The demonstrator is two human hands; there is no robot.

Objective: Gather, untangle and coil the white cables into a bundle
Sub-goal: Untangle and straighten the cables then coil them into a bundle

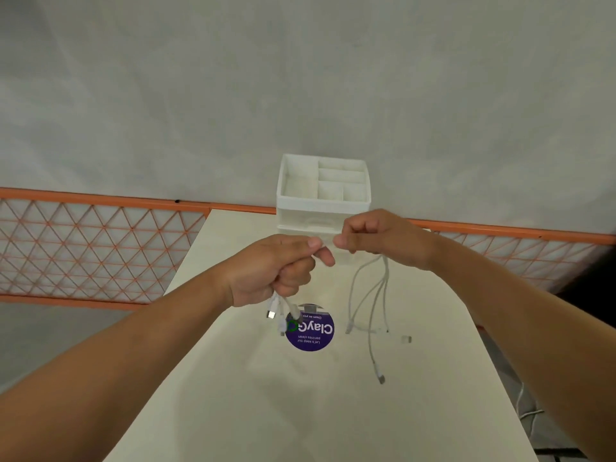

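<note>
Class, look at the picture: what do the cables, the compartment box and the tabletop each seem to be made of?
White cables: flexible plastic-sheathed cords, hanging in soft curves from both hands, ends apparently metal-tipped.
Compartment box: probably rigid white plastic, matte, with thin straight dividers.
Tabletop: smooth cream surface, perhaps laminate; faint sheen, no grain visible.

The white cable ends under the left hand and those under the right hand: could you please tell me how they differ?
The white cable ends below the left hand are short stubs, bunched close, plugs just under the fist. The white cable ends below the right hand hang as long strands, fanned apart, plugs reaching down to the cream table. Both sets are white, plug-tipped and gripped from above.
</note>
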